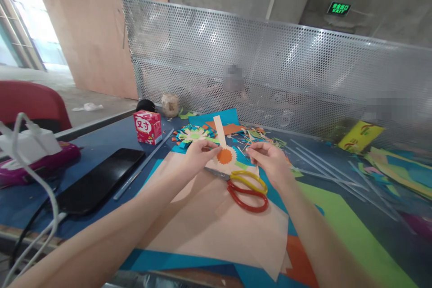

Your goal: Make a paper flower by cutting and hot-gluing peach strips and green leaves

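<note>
Between the thumb and fingers of my left hand (200, 157) is a paper flower (226, 156), an orange disc ringed by a cream toothed edge. A plain cream paper strip (219, 130) sticks up behind it. My right hand (271, 161) is closed in a pinch just right of the flower; whatever its fingertips hold is too small to make out. Scissors (248, 190) with one yellow and one red handle lie below both hands on cream paper sheets (209, 229). Beyond my left hand rests a larger fringed flower (194, 135) in blue, cream and green.
Left of the hands are a black phone (101, 182), a red box (148, 127) and a white charger (32, 146) with cables. Thin clear sticks (330, 171) and green paper (347, 225) lie at right. Paper scraps (258, 136) pile before a perforated metal screen (209, 54).
</note>
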Action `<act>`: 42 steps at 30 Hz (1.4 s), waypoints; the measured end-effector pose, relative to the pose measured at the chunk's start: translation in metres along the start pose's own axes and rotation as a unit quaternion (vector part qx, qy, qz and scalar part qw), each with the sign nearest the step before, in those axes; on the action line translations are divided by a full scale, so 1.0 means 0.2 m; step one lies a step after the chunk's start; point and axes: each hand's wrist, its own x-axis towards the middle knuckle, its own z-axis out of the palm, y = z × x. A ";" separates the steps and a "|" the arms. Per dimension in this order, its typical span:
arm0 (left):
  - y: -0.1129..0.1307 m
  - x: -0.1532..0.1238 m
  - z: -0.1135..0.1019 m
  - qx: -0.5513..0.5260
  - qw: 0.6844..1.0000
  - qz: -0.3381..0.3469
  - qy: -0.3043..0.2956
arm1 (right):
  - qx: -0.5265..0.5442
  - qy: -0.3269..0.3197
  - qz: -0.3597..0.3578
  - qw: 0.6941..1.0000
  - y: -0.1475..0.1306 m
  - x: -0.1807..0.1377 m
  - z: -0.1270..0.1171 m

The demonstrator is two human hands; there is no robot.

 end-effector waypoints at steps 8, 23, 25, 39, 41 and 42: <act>0.02 -0.01 0.00 0.000 0.998 0.053 -0.018 | -0.211 -0.059 -0.088 0.972 0.03 -0.02 0.03; 0.13 -0.06 -0.02 0.000 0.984 0.177 -0.029 | -0.337 -0.007 -0.220 0.916 0.02 -0.03 0.01; 0.13 -0.06 -0.01 0.018 0.986 0.160 -0.033 | -0.335 -0.013 -0.242 0.910 0.02 -0.04 0.01; 0.12 -0.06 -0.01 0.047 0.983 0.175 -0.005 | -0.340 -0.034 -0.221 0.913 0.01 -0.07 0.05; 0.13 -0.06 -0.01 0.027 0.987 0.158 -0.016 | -0.335 -0.037 -0.204 0.919 0.01 -0.07 0.05; 0.14 -0.06 -0.01 0.009 0.990 0.142 -0.015 | -0.328 -0.038 -0.193 0.924 0.01 -0.07 0.05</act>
